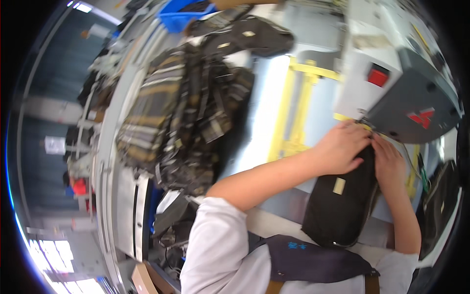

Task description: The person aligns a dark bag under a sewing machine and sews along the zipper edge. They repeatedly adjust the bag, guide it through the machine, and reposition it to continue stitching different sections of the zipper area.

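At the needle area of a sewing machine (421, 93) with a grey cover and white body, a black fabric piece (333, 210) with a zipper edge and small pale label lies lengthwise. My left hand (342, 147) rests on its far end, fingers slightly bent and thumb apart, fingertips close to the needle area. My right hand (391, 161) touches the far right edge with fingers extended; its thumb is not clearly visible. Yellow guide plates (308, 88) lie on the bed left of the machine head, and green-handled snips (423, 179) sit right of my right hand.
A pile of plaid and dark fabric (161, 112) covers the left of the table, with more dark pieces (254, 34) at the back. A blue bin (174, 19) sits at the back left. Another dark piece (435, 210) lies far right. A cardboard box (144, 279) is at lower left.
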The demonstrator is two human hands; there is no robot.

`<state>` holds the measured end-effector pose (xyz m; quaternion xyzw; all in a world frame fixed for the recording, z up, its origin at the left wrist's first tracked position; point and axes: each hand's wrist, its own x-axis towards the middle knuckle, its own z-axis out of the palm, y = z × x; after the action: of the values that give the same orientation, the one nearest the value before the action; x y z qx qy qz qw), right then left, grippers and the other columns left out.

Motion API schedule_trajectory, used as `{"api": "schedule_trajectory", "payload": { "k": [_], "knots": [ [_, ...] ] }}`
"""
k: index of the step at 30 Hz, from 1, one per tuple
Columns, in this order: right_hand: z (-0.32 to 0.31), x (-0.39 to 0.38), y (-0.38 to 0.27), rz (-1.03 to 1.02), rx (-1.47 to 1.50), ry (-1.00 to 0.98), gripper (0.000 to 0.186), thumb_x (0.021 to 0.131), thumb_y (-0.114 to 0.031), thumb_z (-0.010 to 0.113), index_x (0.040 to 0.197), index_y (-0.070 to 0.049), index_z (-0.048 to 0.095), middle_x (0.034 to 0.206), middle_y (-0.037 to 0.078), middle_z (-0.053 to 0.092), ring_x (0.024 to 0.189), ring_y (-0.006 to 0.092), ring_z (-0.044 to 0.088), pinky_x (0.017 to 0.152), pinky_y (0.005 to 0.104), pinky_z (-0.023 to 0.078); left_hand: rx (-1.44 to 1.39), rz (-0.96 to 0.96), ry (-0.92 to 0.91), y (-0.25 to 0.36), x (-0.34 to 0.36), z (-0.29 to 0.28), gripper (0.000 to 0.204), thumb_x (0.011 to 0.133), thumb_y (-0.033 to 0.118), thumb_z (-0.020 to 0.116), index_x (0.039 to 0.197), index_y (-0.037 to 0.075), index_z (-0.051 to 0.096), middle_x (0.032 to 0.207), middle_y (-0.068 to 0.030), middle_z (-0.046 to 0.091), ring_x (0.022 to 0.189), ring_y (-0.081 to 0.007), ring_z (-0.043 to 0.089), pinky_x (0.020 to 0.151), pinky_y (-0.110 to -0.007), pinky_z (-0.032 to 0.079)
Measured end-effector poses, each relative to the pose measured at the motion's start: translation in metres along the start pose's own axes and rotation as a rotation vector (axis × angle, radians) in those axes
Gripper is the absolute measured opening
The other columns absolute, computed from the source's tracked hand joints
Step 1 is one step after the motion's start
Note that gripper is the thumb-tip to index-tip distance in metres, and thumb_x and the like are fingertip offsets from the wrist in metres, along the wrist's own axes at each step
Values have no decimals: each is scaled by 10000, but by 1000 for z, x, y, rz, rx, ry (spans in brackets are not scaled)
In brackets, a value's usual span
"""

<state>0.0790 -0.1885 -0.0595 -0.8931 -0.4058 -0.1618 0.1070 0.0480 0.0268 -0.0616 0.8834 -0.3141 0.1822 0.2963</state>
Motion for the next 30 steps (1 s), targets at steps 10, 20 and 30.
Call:
{"api": "schedule_trajectory", "payload": {
  "k": [10,20,30],
  "knots": [
    [-2,0,0,-52,-13,-23,327,813,7,563,1137,-7,602,1219,119,598,1067,311,598,880,404,498,56,6,-1,-3,-7,8,462,740,295,700,1105,26,614,1183,-111,591,1152,-266,527,1050,-429,347],
    [-2,-4,1,-80,-68,-8,376,757,-10,580,1132,7,606,1219,109,596,1058,276,609,845,376,516,-24,-20,-31,-2,-2,9,498,737,261,707,1135,-2,565,1211,-140,575,1175,-289,517,1059,-434,348],
    [-14,5,-2,-91,7,-1,347,753,-94,563,1073,30,617,1068,91,616,999,225,612,771,328,531,30,-140,-181,8,11,-7,493,735,202,721,1178,37,581,1197,-102,587,1090,-299,561,961,-410,411]
  ]
}}
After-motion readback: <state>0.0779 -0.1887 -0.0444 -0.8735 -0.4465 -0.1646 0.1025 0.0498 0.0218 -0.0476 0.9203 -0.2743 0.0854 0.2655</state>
